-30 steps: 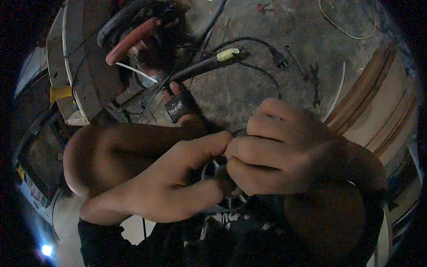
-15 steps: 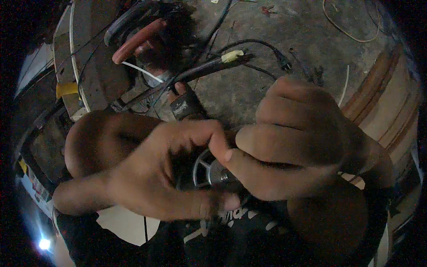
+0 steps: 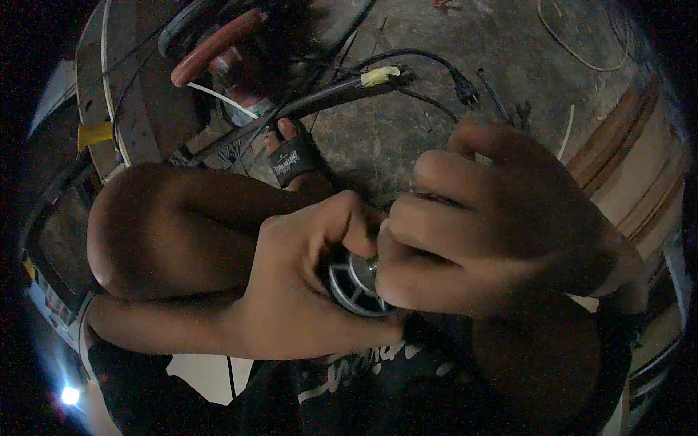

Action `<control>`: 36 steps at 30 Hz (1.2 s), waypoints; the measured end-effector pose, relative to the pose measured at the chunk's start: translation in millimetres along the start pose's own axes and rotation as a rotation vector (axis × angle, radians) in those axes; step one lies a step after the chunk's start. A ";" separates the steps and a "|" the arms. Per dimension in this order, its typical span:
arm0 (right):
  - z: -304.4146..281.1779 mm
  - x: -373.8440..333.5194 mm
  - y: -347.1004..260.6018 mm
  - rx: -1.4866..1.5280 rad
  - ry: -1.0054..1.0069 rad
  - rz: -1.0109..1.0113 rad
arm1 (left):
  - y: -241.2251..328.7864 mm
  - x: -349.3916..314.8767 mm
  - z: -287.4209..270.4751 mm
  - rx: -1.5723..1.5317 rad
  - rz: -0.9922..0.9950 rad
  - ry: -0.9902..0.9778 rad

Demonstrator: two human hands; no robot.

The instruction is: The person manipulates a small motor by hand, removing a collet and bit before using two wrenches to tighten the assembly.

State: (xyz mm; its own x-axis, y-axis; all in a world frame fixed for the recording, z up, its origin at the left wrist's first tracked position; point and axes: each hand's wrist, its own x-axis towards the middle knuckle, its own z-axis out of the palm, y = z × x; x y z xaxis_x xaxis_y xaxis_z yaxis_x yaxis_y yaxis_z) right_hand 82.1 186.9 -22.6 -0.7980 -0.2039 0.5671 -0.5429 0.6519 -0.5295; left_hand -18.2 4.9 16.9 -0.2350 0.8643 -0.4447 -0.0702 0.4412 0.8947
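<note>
Between my hands, above my lap, is a round dark part with a silver spoked ring and a metal hub (image 3: 361,269). It looks like the head of a power tool, but most of it is covered. My left hand (image 3: 298,280) wraps round its left side, thumb below and index finger above. My right hand (image 3: 472,225) is closed with its fingertips at the hub. Whether something small is pinched there is hidden, and the right hand is slightly blurred.
A red curved handle (image 3: 222,47) of a machine lies at the far left. A dark bar with yellow tape (image 3: 380,76) crosses the concrete floor beyond my sandalled foot (image 3: 291,156). Near it is a black plug (image 3: 465,91) on a cord. Wooden boards (image 3: 618,160) lie at the right.
The spoked part has tilted and shows more of its ring. My left thumb has shifted along its lower edge. My right fingers have moved and loosened somewhat, staying at the hub.
</note>
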 end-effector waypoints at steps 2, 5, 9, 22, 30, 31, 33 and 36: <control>-5.4 -0.7 -11.3 0.113 -0.088 0.143 | 2.7 0.2 0.7 0.040 -0.045 0.021; -5.3 -5.8 -15.1 0.117 -0.140 0.233 | 17.0 6.4 0.3 0.101 -0.154 -0.028; 9.1 -17.5 -13.4 0.134 -0.015 0.295 | 16.9 6.1 4.9 0.072 -0.173 -0.004; 23.4 -182.6 155.6 -0.519 -0.053 0.981 | 15.9 4.9 8.8 0.055 -0.216 0.018; 42.5 -143.7 220.3 -0.557 -0.129 0.429 | 26.6 5.8 5.7 0.088 -0.260 0.003; 50.0 -128.2 224.2 -0.573 -0.188 0.399 | 25.8 6.2 4.4 0.081 -0.224 0.000; 65.5 -125.7 241.7 -0.455 -0.257 0.509 | 20.9 3.2 5.3 0.059 -0.162 -0.001; 78.6 -138.5 255.6 -0.244 -0.272 0.799 | 24.9 8.8 8.1 0.013 -0.109 -0.013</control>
State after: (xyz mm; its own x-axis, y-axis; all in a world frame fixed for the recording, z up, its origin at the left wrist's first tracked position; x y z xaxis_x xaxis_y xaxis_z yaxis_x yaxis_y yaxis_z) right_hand 33.3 324.3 -286.1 -0.9669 0.2339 -0.1023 0.2516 0.8055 -0.5365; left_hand -14.2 25.4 34.9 -0.2140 0.8138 -0.5403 -0.0822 0.5361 0.8401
